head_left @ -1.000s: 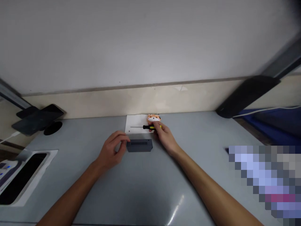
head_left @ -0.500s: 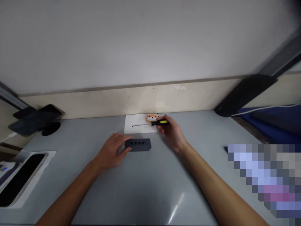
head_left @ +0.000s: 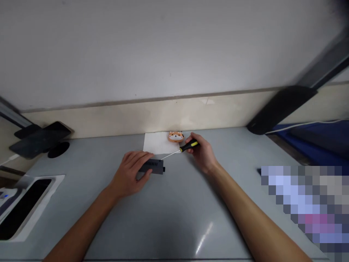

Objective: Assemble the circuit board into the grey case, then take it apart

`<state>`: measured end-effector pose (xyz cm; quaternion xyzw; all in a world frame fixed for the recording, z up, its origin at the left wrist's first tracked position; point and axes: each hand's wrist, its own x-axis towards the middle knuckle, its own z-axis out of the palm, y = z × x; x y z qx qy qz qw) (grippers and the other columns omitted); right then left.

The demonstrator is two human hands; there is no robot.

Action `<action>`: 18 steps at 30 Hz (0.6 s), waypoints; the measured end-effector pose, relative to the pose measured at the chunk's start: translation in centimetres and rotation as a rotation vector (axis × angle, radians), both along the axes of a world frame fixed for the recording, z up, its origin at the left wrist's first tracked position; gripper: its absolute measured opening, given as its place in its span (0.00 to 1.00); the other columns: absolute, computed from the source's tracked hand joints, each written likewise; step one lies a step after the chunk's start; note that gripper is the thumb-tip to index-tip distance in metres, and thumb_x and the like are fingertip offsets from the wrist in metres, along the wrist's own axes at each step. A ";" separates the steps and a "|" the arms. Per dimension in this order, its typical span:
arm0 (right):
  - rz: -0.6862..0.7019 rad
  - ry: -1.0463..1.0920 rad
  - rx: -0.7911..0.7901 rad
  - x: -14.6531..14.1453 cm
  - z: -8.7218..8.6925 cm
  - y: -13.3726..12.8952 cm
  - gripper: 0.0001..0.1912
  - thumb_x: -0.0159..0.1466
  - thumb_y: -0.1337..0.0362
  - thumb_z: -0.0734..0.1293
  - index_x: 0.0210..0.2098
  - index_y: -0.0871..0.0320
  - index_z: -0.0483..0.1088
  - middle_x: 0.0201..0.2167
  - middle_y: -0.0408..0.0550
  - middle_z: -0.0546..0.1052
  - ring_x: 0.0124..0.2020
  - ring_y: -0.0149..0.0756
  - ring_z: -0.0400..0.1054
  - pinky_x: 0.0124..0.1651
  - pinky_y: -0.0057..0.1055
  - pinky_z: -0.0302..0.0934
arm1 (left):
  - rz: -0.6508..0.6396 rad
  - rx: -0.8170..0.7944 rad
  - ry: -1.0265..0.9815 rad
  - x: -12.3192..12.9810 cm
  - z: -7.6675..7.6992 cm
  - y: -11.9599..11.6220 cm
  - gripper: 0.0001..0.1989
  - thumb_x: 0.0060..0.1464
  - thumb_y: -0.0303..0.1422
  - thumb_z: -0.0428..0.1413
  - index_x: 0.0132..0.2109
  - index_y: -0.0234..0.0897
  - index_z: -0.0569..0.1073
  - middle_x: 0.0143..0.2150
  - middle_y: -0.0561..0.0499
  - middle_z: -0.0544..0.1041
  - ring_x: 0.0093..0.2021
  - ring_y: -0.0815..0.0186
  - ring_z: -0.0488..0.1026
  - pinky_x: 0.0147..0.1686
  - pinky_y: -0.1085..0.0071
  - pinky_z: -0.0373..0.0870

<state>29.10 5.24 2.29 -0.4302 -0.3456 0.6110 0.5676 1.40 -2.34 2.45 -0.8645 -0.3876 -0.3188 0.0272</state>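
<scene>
A dark grey slotted box lies on the grey table, with my left hand wrapped over its left end. My right hand is closed on the black and yellow handle of a screwdriver. The thin metal shaft points down to the left, and its tip is at the upper right corner of the box; whether it sits in a hole there cannot be made out. Behind the box is a white paper, with an orange and white animal-faced item at its right edge.
At the left lies a black-screened device on white paper, with a dark device on a round-based stand behind it. A black cylindrical object stands at the back right. A pixelated patch covers the right side.
The box has shifted left, deeper under my left hand. The screwdriver has tilted, its tip moving down from above the paper to the box's corner.
</scene>
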 end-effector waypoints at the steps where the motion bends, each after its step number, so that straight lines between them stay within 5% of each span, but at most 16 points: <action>1: -0.004 -0.001 -0.002 0.1 -0.1 0.1 0.16 0.61 0.52 0.70 0.24 0.57 0.74 0.26 0.46 0.73 0.24 0.29 0.60 0.25 0.29 0.53 | 0.004 0.005 0.010 0.3 0.0 -0.2 0.23 0.64 0.28 0.55 0.64 0.41 0.65 0.57 0.44 0.77 0.58 0.57 0.72 0.60 0.56 0.60; 18: -0.015 -0.028 0.004 0.2 -0.6 0.4 0.15 0.60 0.54 0.70 0.25 0.58 0.75 0.26 0.46 0.75 0.24 0.29 0.62 0.25 0.28 0.54 | 0.006 0.060 0.063 1.9 -0.7 -0.5 0.17 0.66 0.28 0.55 0.61 0.41 0.70 0.57 0.46 0.79 0.55 0.61 0.76 0.59 0.59 0.56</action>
